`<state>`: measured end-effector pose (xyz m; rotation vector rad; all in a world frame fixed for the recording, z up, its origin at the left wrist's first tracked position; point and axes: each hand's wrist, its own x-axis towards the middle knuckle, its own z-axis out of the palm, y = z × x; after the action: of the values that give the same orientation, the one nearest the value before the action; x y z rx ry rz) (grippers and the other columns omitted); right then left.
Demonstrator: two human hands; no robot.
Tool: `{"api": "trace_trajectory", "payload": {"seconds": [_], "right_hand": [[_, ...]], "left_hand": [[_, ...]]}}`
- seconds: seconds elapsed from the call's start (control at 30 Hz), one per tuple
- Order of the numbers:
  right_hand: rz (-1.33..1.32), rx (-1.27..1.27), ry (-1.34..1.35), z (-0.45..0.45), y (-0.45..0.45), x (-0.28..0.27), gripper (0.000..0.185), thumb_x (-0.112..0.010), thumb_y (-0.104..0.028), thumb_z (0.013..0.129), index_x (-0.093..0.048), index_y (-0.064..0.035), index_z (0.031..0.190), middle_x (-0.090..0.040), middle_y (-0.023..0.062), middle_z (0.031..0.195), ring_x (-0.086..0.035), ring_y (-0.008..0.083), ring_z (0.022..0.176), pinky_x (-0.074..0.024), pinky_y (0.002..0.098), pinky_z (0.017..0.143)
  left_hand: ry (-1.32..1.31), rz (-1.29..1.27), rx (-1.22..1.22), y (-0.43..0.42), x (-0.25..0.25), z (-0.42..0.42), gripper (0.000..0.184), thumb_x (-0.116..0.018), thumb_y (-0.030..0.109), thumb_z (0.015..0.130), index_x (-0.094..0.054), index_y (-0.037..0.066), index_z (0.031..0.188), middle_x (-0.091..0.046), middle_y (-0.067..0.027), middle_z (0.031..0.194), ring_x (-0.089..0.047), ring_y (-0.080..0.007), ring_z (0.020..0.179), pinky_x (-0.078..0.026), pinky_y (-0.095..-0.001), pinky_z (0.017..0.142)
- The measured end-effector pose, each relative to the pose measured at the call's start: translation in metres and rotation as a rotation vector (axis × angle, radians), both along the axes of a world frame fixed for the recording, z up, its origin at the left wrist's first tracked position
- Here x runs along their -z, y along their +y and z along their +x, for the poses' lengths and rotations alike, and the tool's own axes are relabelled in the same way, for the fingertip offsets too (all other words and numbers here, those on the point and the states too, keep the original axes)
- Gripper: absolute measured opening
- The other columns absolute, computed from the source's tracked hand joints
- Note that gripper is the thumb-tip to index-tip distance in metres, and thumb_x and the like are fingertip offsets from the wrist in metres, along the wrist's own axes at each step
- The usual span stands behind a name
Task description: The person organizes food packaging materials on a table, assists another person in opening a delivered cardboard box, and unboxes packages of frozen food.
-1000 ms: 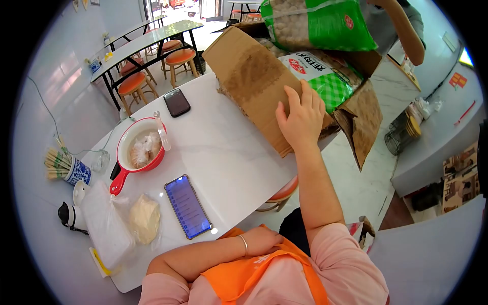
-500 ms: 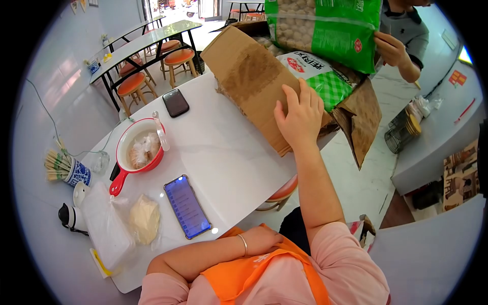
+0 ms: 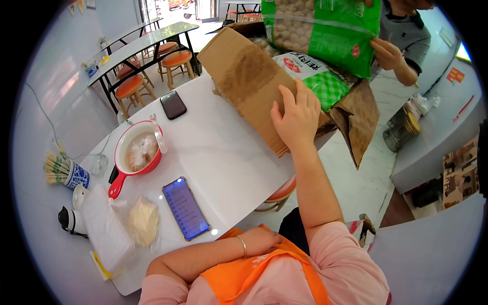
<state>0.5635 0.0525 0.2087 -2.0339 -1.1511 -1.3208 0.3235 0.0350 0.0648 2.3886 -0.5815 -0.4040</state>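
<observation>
My right hand (image 3: 297,114) lies with fingers spread on the raised flap of a cardboard box (image 3: 249,84). Inside the box, beyond my fingertips, is a white and green checked bag (image 3: 328,87). Above it a co-worker's hand (image 3: 389,55) grips the side of a large green bag of round pale balls (image 3: 317,33), held tilted over the box. My left hand (image 3: 262,240) rests at my waist against the orange apron (image 3: 239,277); its fingertips are hidden, so its grip does not show.
On the white table (image 3: 229,168) are a lit phone (image 3: 186,208), a dark phone (image 3: 173,105), a red-handled pot (image 3: 138,150) with a plastic bag inside, a bag of pale dough-like stuff (image 3: 144,221) and a skewer holder (image 3: 77,175). Stools (image 3: 131,86) stand behind.
The green bag in the co-worker's hands has shifted slightly, and a second hand now shows at its top. My right hand stays on the flap. The view has moved a little.
</observation>
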Motion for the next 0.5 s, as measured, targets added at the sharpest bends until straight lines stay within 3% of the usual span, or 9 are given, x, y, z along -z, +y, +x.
{"api": "trace_trajectory", "payload": {"seconds": [0.5], "right_hand": [[0.002, 0.006, 0.006, -0.0004, 0.0, -0.0002, 0.038, -0.069, -0.021, 0.076, -0.063, -0.0096, 0.111, -0.052, 0.0182, 0.129, -0.05, 0.0331, 0.111, -0.04, 0.0455, 0.094]], "left_hand": [[-0.014, 0.001, -0.002, -0.0004, 0.0032, -0.0016, 0.025, -0.053, 0.02, 0.09, -0.062, 0.006, 0.109, -0.066, -0.0135, 0.101, -0.064, -0.0319, 0.093, -0.051, -0.0411, 0.08]]}}
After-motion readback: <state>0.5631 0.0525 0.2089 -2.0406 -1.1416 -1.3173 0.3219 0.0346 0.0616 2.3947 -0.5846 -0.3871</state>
